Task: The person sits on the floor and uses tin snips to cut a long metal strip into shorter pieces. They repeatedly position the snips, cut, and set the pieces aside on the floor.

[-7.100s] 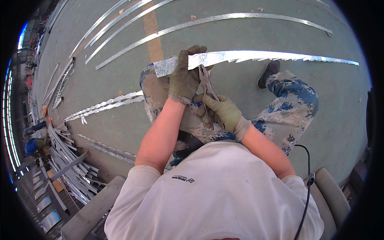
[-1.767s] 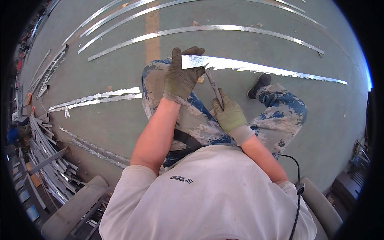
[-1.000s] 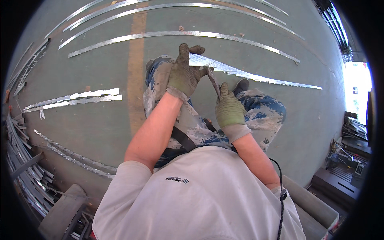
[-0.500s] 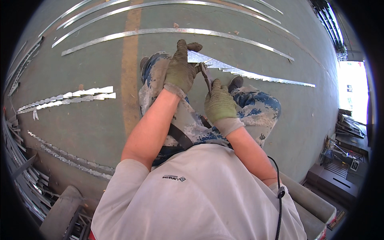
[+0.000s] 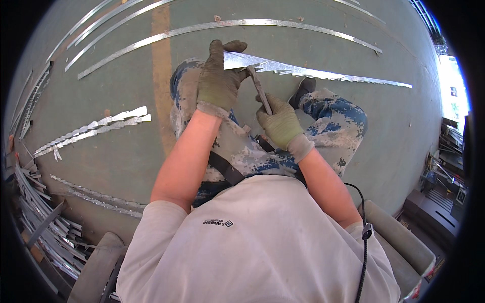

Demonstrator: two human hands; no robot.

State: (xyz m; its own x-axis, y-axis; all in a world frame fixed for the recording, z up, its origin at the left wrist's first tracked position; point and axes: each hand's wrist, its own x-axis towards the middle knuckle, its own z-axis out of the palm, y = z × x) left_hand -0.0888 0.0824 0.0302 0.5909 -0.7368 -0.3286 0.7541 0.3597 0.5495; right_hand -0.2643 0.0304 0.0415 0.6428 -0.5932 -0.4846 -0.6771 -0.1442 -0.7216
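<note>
My left hand (image 5: pixel 218 83), in a green-brown work glove, is closed on the broad left end of a shiny metal strip (image 5: pixel 245 60). The strip reaches away to the right above the floor, tapering, with a row of slanted, saw-like cuts along its lower edge. Gloved too, my right hand (image 5: pixel 281 122) grips a grey metal hand tool (image 5: pixel 260 90) that looks like pliers or snips. The tool's head meets the strip's lower edge beside my left fingers. Whether its jaws are apart cannot be made out.
Long flat metal strips (image 5: pixel 252 22) lie on the green floor ahead. Two notched strips (image 5: pixel 96 126) lie at the left, with more jagged ones (image 5: pixel 101 200) nearer. A heap of metal offcuts (image 5: pixel 43 227) fills the left edge. A padded seat (image 5: pixel 401 235) is at lower right.
Both hands, with the strip and tool, appear slightly higher in view. The right hand has turned, and the tool now slants up to the left. The whole view has shifted a little.
</note>
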